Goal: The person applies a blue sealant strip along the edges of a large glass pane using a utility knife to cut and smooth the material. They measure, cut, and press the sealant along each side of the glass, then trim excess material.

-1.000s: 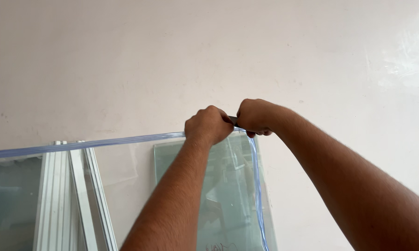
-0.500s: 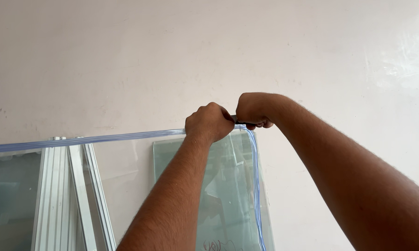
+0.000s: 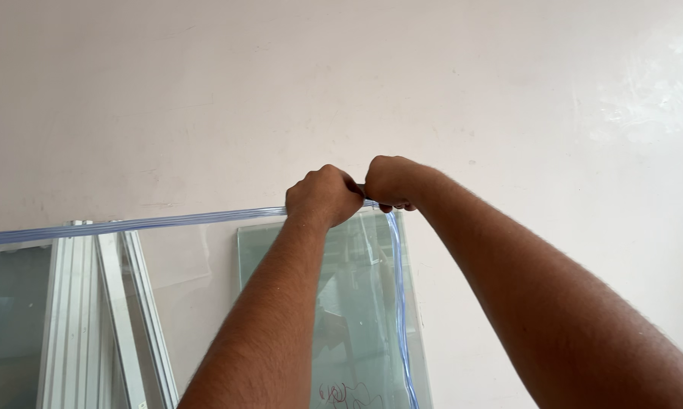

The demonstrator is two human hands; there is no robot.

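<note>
A clear glass pane stands upright in front of me, with a bluish transparent rubber edge strip running along its top edge and down its right edge. My left hand is closed over the strip at the pane's top right corner. My right hand is closed on the strip at the corner itself, knuckle to knuckle with the left. Both fists hide the corner.
A second greenish glass sheet leans against the pale wall behind the pane. White aluminium frame sections lean at the left, seen through the glass.
Both hands have stayed at the corner; they sit a little lower and closer together in view, and the strip's right-hand run hangs straighter down the pane's edge.
</note>
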